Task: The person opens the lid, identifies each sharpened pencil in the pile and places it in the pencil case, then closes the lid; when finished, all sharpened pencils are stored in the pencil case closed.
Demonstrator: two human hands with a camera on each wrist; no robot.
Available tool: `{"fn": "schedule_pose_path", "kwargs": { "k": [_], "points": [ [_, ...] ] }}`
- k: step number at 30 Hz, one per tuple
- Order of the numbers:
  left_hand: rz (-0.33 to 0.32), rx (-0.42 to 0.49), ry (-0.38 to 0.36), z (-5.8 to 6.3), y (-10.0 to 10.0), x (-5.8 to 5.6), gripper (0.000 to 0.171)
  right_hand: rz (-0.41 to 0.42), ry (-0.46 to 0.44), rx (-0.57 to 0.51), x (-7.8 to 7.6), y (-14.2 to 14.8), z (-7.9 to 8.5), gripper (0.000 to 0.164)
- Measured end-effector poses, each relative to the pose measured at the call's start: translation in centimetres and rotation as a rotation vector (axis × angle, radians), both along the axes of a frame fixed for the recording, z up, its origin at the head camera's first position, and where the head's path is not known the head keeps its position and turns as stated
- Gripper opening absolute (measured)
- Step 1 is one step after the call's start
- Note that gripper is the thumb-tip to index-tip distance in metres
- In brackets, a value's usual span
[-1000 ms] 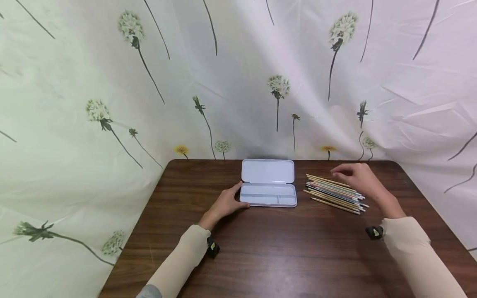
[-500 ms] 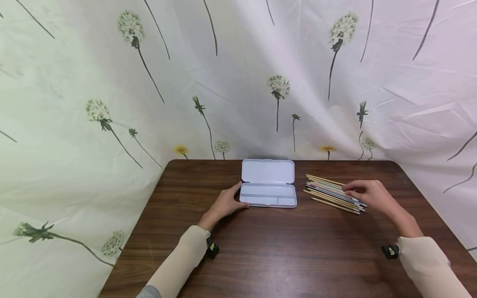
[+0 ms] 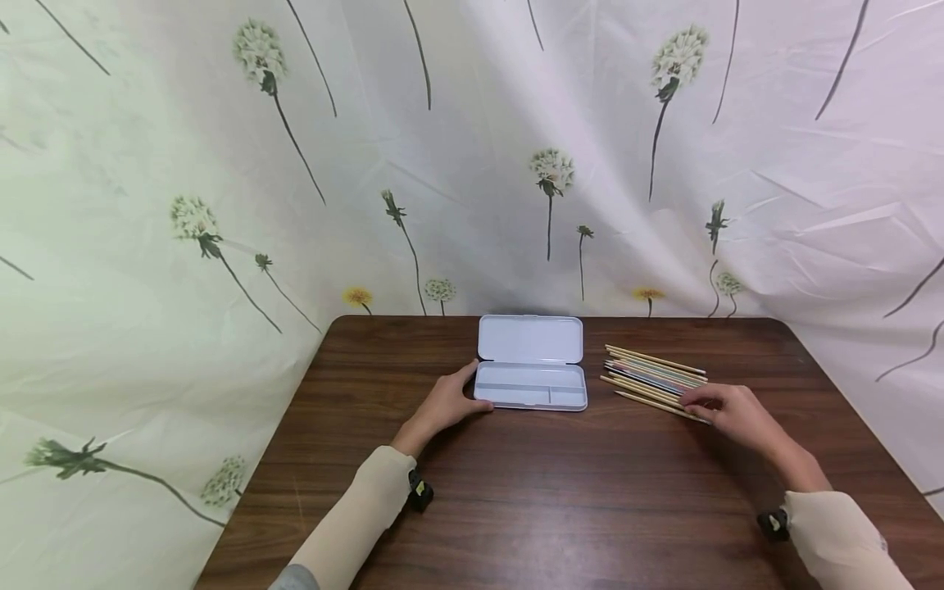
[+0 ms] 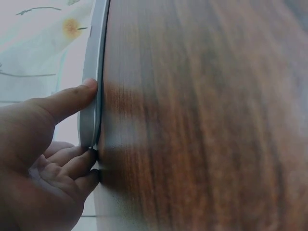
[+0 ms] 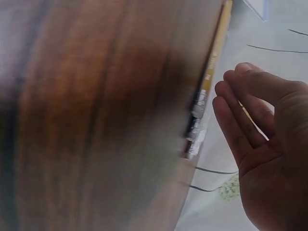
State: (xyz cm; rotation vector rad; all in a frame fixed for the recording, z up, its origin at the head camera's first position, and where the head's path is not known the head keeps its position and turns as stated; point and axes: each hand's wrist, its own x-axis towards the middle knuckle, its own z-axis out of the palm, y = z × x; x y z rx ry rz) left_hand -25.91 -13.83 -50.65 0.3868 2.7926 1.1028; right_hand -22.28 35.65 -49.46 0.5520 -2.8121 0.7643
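A pale blue pencil case (image 3: 529,376) lies with its lid folded back and its compartments bare. My left hand (image 3: 445,406) holds the case at its left end. In the left wrist view the thumb (image 4: 77,98) presses the case's front side (image 4: 89,118), with the fingers bent around the end. To the right lies a loose bundle of pencils (image 3: 642,373), mostly wood-coloured, some darker or pastel. Above their eraser ends hovers my right hand (image 3: 737,414). In the right wrist view its fingers are fairly straight beside the pencils (image 5: 210,72), with nothing visibly held.
Both things lie on a dark wood-grain table (image 3: 546,500), toward its back edge. A white cloth (image 3: 472,213) printed with dandelions hangs behind and beside it. A small black wrist camera (image 3: 420,492) sits on the left sleeve, another (image 3: 773,524) on the right.
My right hand has come from the far side of the pencils toward me, along their eraser ends. Several eraser ends look shifted or covered by it. The left hand and pencil case stay put.
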Motion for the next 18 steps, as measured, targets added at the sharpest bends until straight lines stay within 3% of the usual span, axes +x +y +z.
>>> {"fn": "schedule_pose_path", "kwargs": {
  "k": [10,18],
  "points": [
    [0.001,0.01,-0.002,-0.05,-0.03,0.06,0.091,0.039,0.096,0.072,0.16,-0.09,-0.99,0.022],
    [0.005,-0.002,-0.004,-0.24,-0.07,0.02,0.091,0.035,0.03,0.134,0.23,-0.23,-1.22,0.016]
  ]
}}
